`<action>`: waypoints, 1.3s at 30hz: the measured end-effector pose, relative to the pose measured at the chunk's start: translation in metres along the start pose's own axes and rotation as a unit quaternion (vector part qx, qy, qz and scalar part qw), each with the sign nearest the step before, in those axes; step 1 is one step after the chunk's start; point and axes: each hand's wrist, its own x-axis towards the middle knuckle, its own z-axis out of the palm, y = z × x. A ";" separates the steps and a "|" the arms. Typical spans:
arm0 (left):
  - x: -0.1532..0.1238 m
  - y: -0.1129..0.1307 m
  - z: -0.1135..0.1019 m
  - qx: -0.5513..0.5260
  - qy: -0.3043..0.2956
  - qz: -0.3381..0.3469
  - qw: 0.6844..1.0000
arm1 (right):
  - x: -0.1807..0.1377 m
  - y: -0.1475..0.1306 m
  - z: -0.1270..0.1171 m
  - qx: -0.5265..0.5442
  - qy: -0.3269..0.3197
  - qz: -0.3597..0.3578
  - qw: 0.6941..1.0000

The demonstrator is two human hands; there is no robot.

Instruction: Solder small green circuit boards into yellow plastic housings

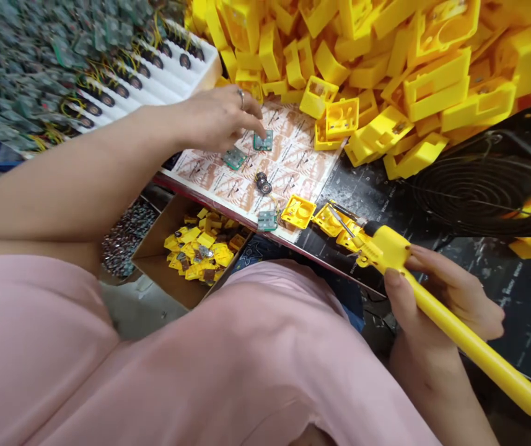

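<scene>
My left hand (221, 118), with a ring on one finger, reaches over a patterned sheet (209, 179). Its index fingertip touches a small green circuit board (263, 141); the fingers are apart. Beside it, under the hand's edge, lies a second circuit board (234, 158). Small round black speakers (263, 183) sit close by, and another circuit board (267, 220) is at the sheet's near edge. My right hand (446, 291) is closed round a yellow soldering iron (455, 316). The iron's metal tip points left, over small open yellow housings (328, 220). One more yellow housing (298, 212) lies on the sheet's corner.
Yellow housings (339, 37) are heaped at the back. At upper left, many wired circuit boards (61, 37) lie by a white foam tray (163, 80) with round speakers. A black fan (474, 186) stands at right. Below the table edge is a cardboard box (153, 254) of yellow parts.
</scene>
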 end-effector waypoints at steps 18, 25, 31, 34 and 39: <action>0.026 -0.007 0.008 -0.170 0.035 0.021 0.985 | 0.006 -0.009 -0.001 -0.063 0.097 -0.012 0.993; 0.021 0.074 0.016 -0.201 0.023 0.101 0.974 | 0.003 -0.009 -0.008 -0.036 0.117 0.009 0.992; 0.026 0.104 0.059 -0.127 0.136 0.147 0.971 | -0.004 -0.004 -0.015 -0.006 0.132 0.014 0.991; 0.030 0.103 0.065 -0.131 0.141 0.150 0.970 | -0.005 -0.004 -0.012 0.033 0.149 0.023 0.988; 0.033 0.108 0.068 -0.127 0.168 0.146 0.967 | -0.002 -0.011 -0.002 0.030 0.108 0.003 0.994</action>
